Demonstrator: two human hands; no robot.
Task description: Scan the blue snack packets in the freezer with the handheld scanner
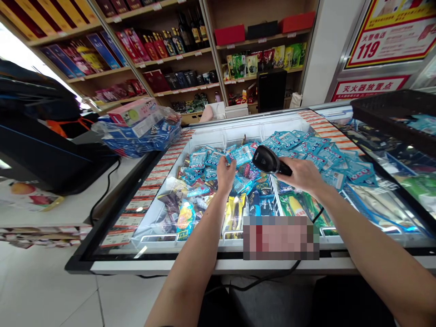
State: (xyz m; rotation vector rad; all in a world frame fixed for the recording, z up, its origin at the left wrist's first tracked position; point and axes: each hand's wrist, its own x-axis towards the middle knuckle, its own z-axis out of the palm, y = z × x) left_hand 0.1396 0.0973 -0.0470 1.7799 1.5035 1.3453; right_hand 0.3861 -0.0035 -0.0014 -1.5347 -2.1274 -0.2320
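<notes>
Here, left fingers (222, 165) pinched on a blue packet (243, 155), right fingers (293, 168) curled around a black handheld scanner (266, 160)

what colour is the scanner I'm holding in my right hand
The scanner is black; the head view shows it best.

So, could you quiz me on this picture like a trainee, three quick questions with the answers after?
1. Which hand holds the black scanner?
2. True or false: the left hand holds a bottle.
3. What large number is on the wall sign: a) 110, b) 119, c) 120?

Key: 1. The right hand. 2. False; the left hand has a blue packet at its fingertips. 3. b.
</notes>
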